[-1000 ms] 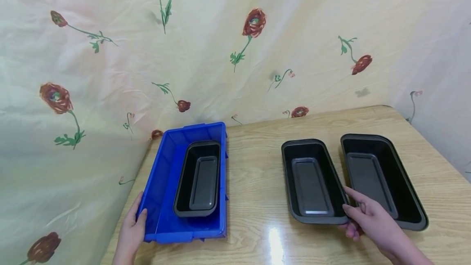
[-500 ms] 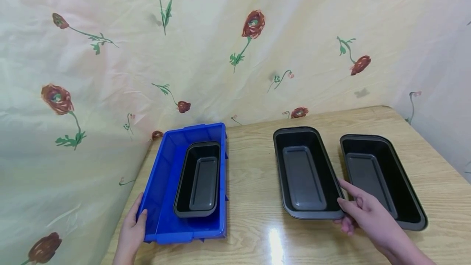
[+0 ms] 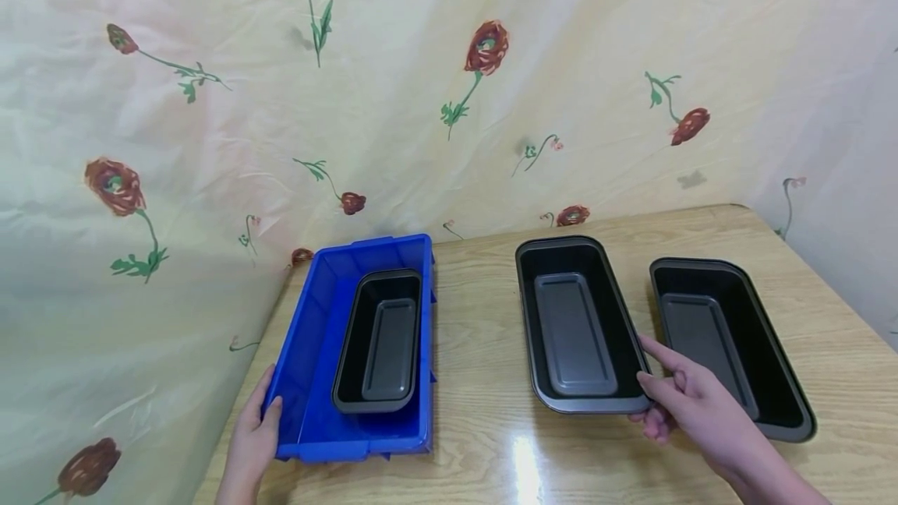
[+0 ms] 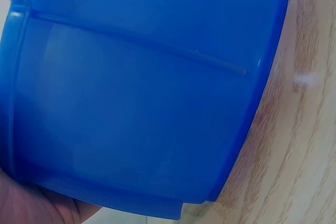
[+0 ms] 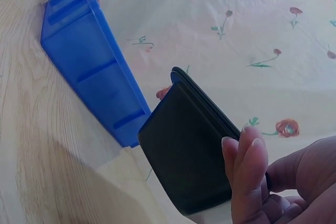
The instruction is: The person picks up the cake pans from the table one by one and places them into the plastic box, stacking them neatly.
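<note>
One black rectangular metal pan could twist loose — the right hand pinches only its near corner; the left hand grips the blue rectangular plastic bin.

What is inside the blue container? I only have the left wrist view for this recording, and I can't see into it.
Observer: A dark pan sits inside the blue container, toward its right side in the head view.
Operator: What is happening off to the right?
Observer: The right hand grips a second pan by its near right corner.
Operator: Any more like that?
Observer: Yes, a third pan stands on the table, to the right of the held one.
</note>
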`<state>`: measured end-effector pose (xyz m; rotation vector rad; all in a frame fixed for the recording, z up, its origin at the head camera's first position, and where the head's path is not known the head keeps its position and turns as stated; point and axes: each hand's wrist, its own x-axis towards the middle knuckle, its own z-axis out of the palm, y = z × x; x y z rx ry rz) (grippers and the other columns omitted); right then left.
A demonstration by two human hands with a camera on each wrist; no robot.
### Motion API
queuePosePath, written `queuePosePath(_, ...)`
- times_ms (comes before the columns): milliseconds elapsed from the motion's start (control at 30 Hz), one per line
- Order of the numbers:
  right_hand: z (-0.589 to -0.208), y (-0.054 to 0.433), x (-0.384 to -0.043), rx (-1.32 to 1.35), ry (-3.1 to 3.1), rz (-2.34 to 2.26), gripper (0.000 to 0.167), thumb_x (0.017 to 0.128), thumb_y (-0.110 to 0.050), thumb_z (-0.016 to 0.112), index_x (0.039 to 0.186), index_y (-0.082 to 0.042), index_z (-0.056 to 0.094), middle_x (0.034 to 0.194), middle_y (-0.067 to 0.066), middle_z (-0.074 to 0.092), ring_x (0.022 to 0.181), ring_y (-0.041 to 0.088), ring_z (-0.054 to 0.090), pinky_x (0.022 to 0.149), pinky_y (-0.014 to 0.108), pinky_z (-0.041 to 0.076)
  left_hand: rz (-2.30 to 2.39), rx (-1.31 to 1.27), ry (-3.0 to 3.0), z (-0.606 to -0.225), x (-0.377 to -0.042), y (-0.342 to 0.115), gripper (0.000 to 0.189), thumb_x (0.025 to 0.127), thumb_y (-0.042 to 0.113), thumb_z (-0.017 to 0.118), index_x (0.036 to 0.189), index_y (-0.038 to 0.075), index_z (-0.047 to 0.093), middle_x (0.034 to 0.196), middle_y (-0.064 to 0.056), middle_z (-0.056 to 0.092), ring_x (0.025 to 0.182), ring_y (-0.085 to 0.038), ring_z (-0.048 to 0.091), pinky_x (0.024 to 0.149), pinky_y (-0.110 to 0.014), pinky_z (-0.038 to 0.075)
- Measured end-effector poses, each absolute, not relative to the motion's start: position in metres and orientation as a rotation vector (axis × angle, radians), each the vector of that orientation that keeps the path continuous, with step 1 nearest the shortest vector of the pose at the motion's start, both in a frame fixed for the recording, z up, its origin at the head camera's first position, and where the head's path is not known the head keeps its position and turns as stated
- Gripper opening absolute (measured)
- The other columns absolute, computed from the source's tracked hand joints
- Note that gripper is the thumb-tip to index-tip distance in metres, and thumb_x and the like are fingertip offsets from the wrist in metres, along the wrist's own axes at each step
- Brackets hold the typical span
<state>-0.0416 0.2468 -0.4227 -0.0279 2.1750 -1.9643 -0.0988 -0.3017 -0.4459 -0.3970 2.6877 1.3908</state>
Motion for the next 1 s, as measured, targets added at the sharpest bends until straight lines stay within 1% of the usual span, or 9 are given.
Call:
queuePosePath(233,-0.4231,0.2466,-0.0413,-0.034,2.175,-1.979,0.07,0.104,-0.013,0.047,0.152,0.008,-0.001,0.066,0.019,0.065,0.051,0.02,0.062,0.049,0.035,0.055,1.388,-0.396,2.693,-0.4467,-0.0998,-0.3013,0.057,0.106,0.009,0.031,0.158,0.017,0.008,0.161,-0.02,0.005,0.144,-0.047,0.01,0.113,-0.063,0.017)
queuePosePath(433,-0.4216,0.2454,-0.0411,-0.025,2.173,-1.975,0.07,0.104,-0.013,0.047,0.153,0.007,0.0,0.065,0.016,0.065,0.051,0.019,0.062,0.049,0.035,0.055,1.377,-0.409,2.697,-0.4474,-0.0998,-0.3014,0.057,0.107,0.01,0.031,0.158,0.018,0.008,0.161,-0.021,0.006,0.143,-0.048,0.011,0.112,-0.064,0.018)
queuePosePath(600,-0.4207,0.244,-0.0418,-0.028,2.169,-1.977,0.07,0.104,-0.013,0.047,0.153,0.007,0.0,0.067,0.018,0.066,0.051,0.019,0.061,0.049,0.034,0.055,1.385,-0.413,2.701,-0.4464,-0.099,-0.3007,0.057,0.106,0.01,0.031,0.158,0.018,0.008,0.161,-0.021,0.007,0.143,-0.048,0.011,0.112,-0.064,0.017)
queuePosePath(867,-0.42,0.2426,-0.0432,-0.054,2.162,-1.982,0.07,0.104,-0.014,0.047,0.153,0.007,0.0,0.066,0.018,0.066,0.051,0.018,0.062,0.048,0.034,0.055,1.383,-0.415,2.692,-0.4468,-0.0986,-0.3017,0.059,0.106,0.008,0.031,0.158,0.019,0.008,0.161,-0.02,0.006,0.144,-0.047,0.011,0.112,-0.064,0.018)
queuePosePath(1000,-0.4196,0.2418,-0.044,-0.079,2.155,-1.989,0.07,0.104,-0.013,0.047,0.153,0.007,0.0,0.067,0.018,0.067,0.051,0.018,0.062,0.048,0.034,0.055,1.392,-0.411,2.696,-0.4467,-0.0988,-0.3015,0.058,0.106,0.01,0.031,0.158,0.018,0.008,0.161,-0.021,0.007,0.143,-0.048,0.011,0.111,-0.065,0.018)
